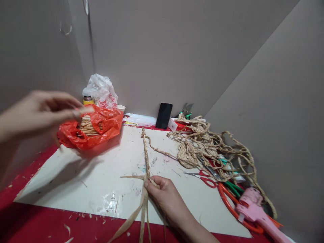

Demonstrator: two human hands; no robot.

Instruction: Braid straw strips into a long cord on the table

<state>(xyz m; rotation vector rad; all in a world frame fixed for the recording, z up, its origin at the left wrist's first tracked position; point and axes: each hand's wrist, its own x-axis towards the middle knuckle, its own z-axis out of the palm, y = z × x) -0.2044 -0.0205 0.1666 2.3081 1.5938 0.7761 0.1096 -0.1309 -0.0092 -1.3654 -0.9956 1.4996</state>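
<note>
My right hand (pixel 165 199) pinches a tan plaited fibre cord (pixel 146 153) between thumb and fingers, low in the middle of the view. Above the grip the cord is a narrow finished plait running up the board. Below it, loose flat strands (pixel 143 216) fan out toward the front edge, and one short strand (pixel 131 177) sticks out left. My left hand (pixel 48 109) is raised at the left, blurred by motion, in front of an orange plastic bag (pixel 106 123). Inside the bag lie pale thin strips (pixel 88 128). Whether the left fingers hold anything cannot be made out.
A white board (pixel 101 182) covers a red tabletop (pixel 50 222). On the right lie a heap of plaited rope (pixel 194 145), red-handled scissors (pixel 206 177), an orange ring (pixel 225 199) and a pink glue gun (pixel 255 206). A phone (pixel 164 115) leans against the grey wall.
</note>
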